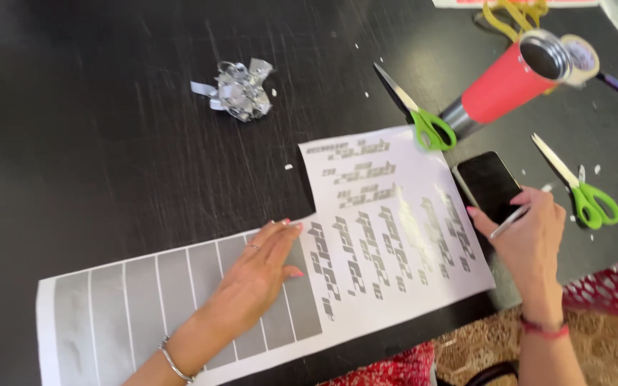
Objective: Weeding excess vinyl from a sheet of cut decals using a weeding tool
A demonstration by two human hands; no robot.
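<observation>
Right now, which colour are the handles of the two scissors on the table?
Bright green, on both scissors, clearest in the head view.

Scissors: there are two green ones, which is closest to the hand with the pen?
The green scissors at the right edge, beside the right hand. The other pair lies farther up, by the red tumbler.

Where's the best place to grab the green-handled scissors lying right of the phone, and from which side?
Take the green-handled scissors by the handle loops, coming from the lower right. The loops lie at that end, toward the table edge, while the shut blades point up-left, away from it. The right hand, holding a thin tool beside the phone, is nearest. The left hand lies flat on the sheet.
</observation>
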